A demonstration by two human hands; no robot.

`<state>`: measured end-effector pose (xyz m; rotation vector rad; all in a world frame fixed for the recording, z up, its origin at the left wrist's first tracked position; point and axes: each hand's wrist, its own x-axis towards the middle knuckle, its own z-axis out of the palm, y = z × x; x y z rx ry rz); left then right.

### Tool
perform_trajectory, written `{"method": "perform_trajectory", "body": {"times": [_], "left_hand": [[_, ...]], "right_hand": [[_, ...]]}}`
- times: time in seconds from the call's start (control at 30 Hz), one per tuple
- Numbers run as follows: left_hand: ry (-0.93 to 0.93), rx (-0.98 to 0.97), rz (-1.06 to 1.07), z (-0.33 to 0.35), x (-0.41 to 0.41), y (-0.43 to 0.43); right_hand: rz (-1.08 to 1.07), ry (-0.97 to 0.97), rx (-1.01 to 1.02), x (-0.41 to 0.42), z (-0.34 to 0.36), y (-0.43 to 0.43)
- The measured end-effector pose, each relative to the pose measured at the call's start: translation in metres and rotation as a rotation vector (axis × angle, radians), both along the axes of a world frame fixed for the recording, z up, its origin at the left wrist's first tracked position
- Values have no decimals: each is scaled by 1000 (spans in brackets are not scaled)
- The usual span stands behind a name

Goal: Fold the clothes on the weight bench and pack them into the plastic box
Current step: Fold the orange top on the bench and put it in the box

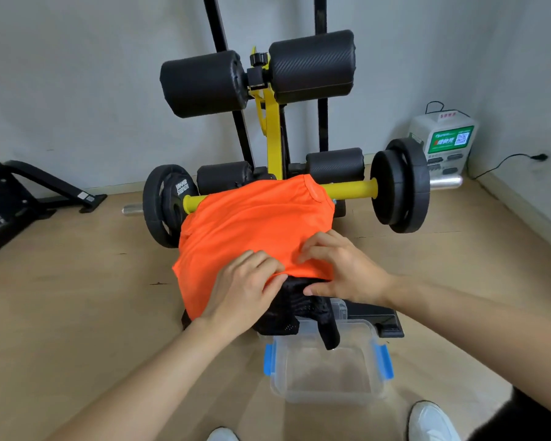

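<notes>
Garments, two. One orange garment [255,218], spread over the weight bench [274,135], far edge draped on the yellow bar [350,187]. One black mesh garment [293,313], under the orange one at the near end, a strip hanging down over the box.

Plastic box [373,345], one: clear, lidless, on the wooden floor [77,281] just before the bench foot. Blue latches [269,361], two, one per side.

Hands, two, both at the near hem of the orange garment. Left hand [242,291]: fingers curled over the hem, gripping cloth. Right hand [341,268]: fingers bent, pinching the hem, thumb against the black mesh.

Bench fittings: black foam pads [204,84], four, two large above and two small below. Weight plates [401,186], at least one on the left end and two on the right.

Surroundings: white shoes [433,421], two; white charging station [442,141] with a green panel, one, by the wall.
</notes>
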<state>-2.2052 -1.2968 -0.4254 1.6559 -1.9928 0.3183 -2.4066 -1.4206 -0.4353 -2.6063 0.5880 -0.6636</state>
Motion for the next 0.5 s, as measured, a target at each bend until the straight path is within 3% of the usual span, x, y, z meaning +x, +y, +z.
{"method": "perform_trajectory", "body": {"times": [0.13, 0.33, 0.43, 0.5], "left_hand": [[292, -22, 45, 20, -1, -6], [559, -57, 93, 34, 6, -20], [644, -19, 72, 37, 7, -24], [654, -3, 57, 38, 7, -25]], "right_hand": [[-111, -105, 31, 4, 4, -4], [-227, -184, 184, -4, 13, -28], [-205, -228, 305, -1, 19, -19], [-220, -246, 235, 9, 18, -7]]}}
